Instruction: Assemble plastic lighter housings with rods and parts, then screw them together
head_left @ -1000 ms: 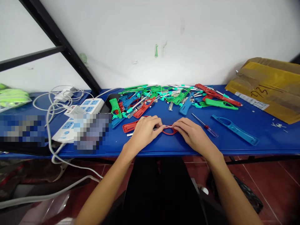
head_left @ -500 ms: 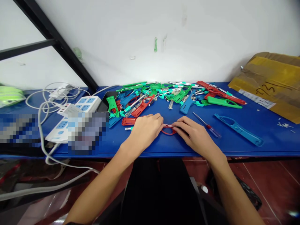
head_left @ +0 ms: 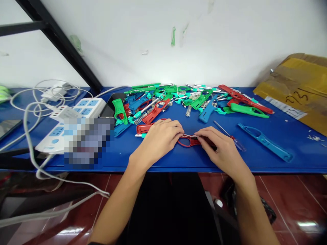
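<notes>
A red lighter casing [head_left: 188, 142] with a finger loop lies on the blue table between my hands, a thin pale wire [head_left: 189, 135] running along it. My left hand [head_left: 163, 137] is closed over the casing's left part, fingertips pressed down near the loop. At the right part, the thumb and fingers of my right hand [head_left: 221, 144] are pinched together on the casing; they hide what exactly lies between them. A metal tube with a teal piece [head_left: 140, 135] sticks out left of my left hand, beside another red casing part [head_left: 144, 128].
Behind my hands is a pile of green, blue and red lighter casings with metal tubes [head_left: 163, 102]. To the right lie a screwdriver [head_left: 238, 143], a blue casing half [head_left: 265, 141] and a taped cardboard box [head_left: 293, 88]. Power strips [head_left: 84, 109], cables and a phone [head_left: 112, 105] occupy the left.
My right hand has shifted slightly right along the red casing, and more of the loop and wire shows between my hands. The camera view has moved a little.
</notes>
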{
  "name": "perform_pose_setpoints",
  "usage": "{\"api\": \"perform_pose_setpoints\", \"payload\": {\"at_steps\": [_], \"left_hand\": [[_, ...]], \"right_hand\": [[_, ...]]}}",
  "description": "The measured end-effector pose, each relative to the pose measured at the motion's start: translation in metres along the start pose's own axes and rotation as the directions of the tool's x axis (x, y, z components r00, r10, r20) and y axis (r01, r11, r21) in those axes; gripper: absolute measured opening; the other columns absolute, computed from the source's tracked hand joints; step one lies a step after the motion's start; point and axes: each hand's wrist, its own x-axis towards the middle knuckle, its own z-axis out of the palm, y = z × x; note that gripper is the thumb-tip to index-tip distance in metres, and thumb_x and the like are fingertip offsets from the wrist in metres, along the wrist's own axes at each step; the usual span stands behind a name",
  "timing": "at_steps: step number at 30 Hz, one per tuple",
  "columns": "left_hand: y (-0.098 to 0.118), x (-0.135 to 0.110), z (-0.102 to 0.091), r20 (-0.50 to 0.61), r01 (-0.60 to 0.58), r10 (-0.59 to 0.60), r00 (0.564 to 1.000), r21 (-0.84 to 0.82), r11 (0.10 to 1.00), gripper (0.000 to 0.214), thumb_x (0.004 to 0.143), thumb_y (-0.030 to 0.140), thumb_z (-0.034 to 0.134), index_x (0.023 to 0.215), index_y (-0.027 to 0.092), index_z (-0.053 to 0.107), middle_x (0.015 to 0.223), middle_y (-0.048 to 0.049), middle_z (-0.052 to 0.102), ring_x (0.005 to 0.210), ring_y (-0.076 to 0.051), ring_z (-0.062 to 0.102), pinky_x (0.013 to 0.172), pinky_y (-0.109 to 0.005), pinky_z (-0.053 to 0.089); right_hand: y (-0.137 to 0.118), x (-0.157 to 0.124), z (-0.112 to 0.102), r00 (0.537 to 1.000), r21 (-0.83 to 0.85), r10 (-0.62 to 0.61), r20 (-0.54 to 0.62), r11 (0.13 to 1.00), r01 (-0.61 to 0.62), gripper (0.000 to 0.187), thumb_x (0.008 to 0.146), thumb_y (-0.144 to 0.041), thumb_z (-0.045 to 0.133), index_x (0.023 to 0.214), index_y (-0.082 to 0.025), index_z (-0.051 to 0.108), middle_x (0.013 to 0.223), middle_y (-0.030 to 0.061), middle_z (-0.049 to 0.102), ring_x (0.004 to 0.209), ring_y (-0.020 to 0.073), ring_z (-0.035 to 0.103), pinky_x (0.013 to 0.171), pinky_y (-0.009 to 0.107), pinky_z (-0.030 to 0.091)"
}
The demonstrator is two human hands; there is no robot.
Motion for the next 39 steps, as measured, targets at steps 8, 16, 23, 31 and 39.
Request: {"api": "perform_pose_setpoints", "payload": {"at_steps": [8, 16, 23, 31, 39], "left_hand": [[0.016, -0.039, 0.014, -0.214, -0.076, 0.052, 0.976, -0.103, 0.992, 0.027, 0.113, 0.027, 0.056, 0.135, 0.025, 0.071, 0.145, -0.0055, 0.074, 0.139, -0.023, 0.066, 0.138, -0.057, 0.027], [-0.002, -0.051, -0.002, -0.314, -0.040, -0.021, 0.949, -0.186, 0.982, 0.022, 0.111, 0.028, 0.059, 0.128, 0.027, 0.073, 0.144, -0.0062, 0.074, 0.138, -0.025, 0.068, 0.131, -0.056, 0.040], [-0.046, 0.045, -0.045, -0.238, 0.037, -0.062, 0.969, -0.110, 0.993, 0.030, 0.112, 0.028, 0.049, 0.116, 0.021, 0.078, 0.119, -0.0073, 0.081, 0.111, -0.025, 0.075, 0.105, -0.042, 0.057], [-0.045, 0.142, 0.020, 0.004, -0.003, 0.003, 1.000, 0.195, 0.981, 0.035, 0.101, 0.008, 0.051, 0.126, 0.009, 0.075, 0.133, -0.0200, 0.073, 0.126, -0.032, 0.064, 0.112, -0.044, 0.048], [-0.054, 0.137, 0.024, -0.048, 0.073, -0.067, 0.997, 0.140, 0.987, 0.019, 0.102, 0.014, 0.060, 0.102, 0.009, 0.079, 0.118, -0.0223, 0.078, 0.124, -0.036, 0.063, 0.117, -0.053, 0.039]], "right_hand": [[0.000, -0.001, 0.000, 1.000, 0.036, -0.005, -0.013, 0.999, 0.006, 0.016, 0.111, -0.019, 0.060, 0.120, -0.025, 0.072, 0.117, 0.0069, 0.078, 0.108, 0.0235, 0.075, 0.099, 0.039, 0.061], [0.002, -0.003, 0.001, 1.000, 0.067, 0.014, 0.013, 0.998, -0.015, 0.018, 0.113, -0.025, 0.059, 0.128, -0.024, 0.069, 0.124, 0.0092, 0.076, 0.114, 0.0244, 0.074, 0.104, 0.042, 0.060], [-0.001, -0.002, 0.000, 0.999, 0.067, 0.044, 0.012, 0.997, -0.045, 0.021, 0.114, -0.029, 0.055, 0.129, -0.025, 0.069, 0.124, 0.0107, 0.077, 0.115, 0.0270, 0.075, 0.103, 0.047, 0.062], [0.003, 0.002, 0.004, 1.000, -0.016, -0.015, 0.007, 1.000, 0.015, 0.022, 0.113, -0.027, 0.054, 0.130, -0.022, 0.069, 0.121, 0.0123, 0.077, 0.113, 0.0288, 0.075, 0.101, 0.049, 0.063], [0.001, 0.004, 0.003, 1.000, -0.044, -0.017, 0.017, 0.999, 0.018, 0.022, 0.113, -0.028, 0.054, 0.127, -0.022, 0.070, 0.122, 0.0128, 0.077, 0.115, 0.0295, 0.075, 0.103, 0.050, 0.063]]}}
